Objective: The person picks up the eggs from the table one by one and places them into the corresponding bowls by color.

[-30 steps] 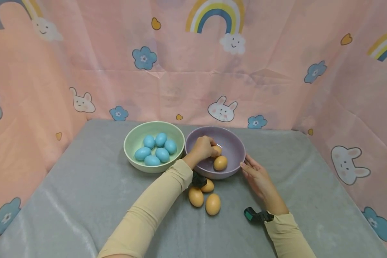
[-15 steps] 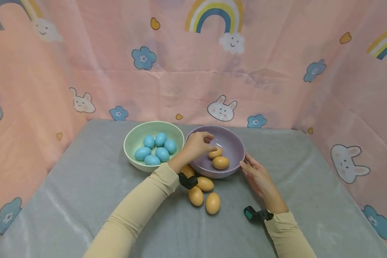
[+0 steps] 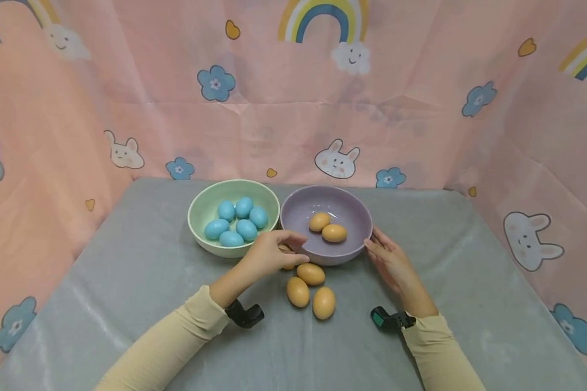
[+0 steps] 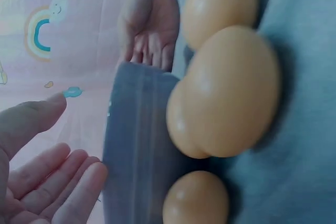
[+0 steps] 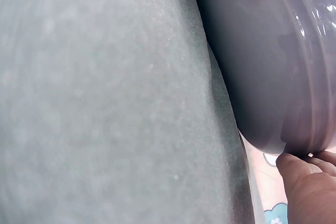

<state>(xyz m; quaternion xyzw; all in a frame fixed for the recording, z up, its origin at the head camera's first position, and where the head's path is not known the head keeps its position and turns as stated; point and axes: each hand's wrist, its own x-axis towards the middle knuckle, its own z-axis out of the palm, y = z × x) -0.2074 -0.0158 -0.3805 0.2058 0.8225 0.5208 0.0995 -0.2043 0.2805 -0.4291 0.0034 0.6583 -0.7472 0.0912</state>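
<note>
My left hand is in front of the purple bowl, low over several brown eggs lying on the cloth. Its thumb and fingers are apart with nothing between them, as the left wrist view also shows, where the eggs lie beside the bowl's wall. One egg is partly hidden behind this hand. Two brown eggs lie inside the purple bowl. My right hand rests against the bowl's right side with extended fingers; in the right wrist view its fingertips touch the bowl near the rim.
A green bowl holding several blue eggs stands right beside the purple one, on the left. Grey cloth covers the table. A pink printed curtain rises behind and on both sides.
My left hand has let go of a brown egg in the purple bowl and drawn back toward the eggs in front. Both eggs in the bowl have shifted slightly. The right hand stays at the bowl.
</note>
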